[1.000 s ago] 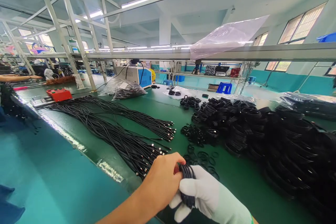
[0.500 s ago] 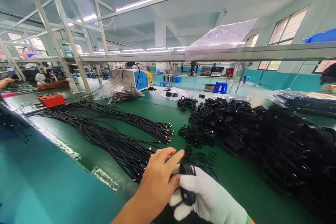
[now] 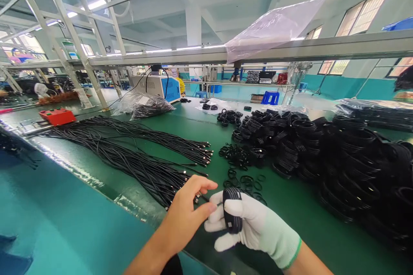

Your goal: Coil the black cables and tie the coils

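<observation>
My right hand (image 3: 248,219), in a white glove with a pale green cuff, grips a coiled black cable (image 3: 232,209) between thumb and fingers. The coil stands upright in the glove. My bare left hand (image 3: 190,206) is just left of it, thumb and index finger apart with a gap between them. A dark cable piece shows in that gap; I cannot make out whether it joins the coil. Beyond my left hand lie long straight black cables (image 3: 135,167) with metal-tipped connectors. Small black rings (image 3: 247,182) lie loose just past my right hand.
A big heap of coiled black cables (image 3: 297,142) covers the right side of the green table (image 3: 180,124). At the far left is a red box (image 3: 57,116). A plastic bag (image 3: 145,104) sits before a blue-and-white machine (image 3: 158,87). A metal shelf beam (image 3: 193,55) crosses overhead.
My left hand has drawn back from the coil, leaving a gap to it. The right hand still grips the coil, now more plainly in view. The camera view has shifted slightly.
</observation>
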`<move>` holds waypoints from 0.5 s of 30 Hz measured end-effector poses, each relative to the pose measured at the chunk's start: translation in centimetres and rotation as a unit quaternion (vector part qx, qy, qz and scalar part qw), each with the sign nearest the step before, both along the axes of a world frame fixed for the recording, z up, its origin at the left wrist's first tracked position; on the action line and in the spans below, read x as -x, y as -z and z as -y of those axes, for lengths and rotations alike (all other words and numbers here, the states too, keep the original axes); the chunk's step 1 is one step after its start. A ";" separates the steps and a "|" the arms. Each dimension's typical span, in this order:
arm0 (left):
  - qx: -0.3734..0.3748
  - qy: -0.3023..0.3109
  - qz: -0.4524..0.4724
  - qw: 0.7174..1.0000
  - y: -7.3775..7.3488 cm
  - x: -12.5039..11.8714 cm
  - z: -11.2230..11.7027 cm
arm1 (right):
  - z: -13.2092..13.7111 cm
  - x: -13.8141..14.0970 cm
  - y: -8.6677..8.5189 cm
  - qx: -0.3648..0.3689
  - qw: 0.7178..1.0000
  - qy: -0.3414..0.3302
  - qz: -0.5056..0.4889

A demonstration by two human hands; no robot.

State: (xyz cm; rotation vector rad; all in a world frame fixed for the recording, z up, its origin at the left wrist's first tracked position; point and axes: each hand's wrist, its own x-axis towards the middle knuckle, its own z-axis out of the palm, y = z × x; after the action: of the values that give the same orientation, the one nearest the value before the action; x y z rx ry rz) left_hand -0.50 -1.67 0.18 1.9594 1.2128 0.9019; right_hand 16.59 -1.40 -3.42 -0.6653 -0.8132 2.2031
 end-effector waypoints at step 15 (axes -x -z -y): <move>0.005 -0.006 -0.032 0.999 1.0 -1.2 -1.8 | 0.7 1.0 -1.0 -0.045 0.997 -0.034 0.056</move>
State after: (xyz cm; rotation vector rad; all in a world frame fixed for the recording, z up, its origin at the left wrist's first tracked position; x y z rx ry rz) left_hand 0.74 0.16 -0.82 1.9884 1.2645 0.8445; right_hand 15.55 -2.11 -2.45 -0.7317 -0.9998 2.1915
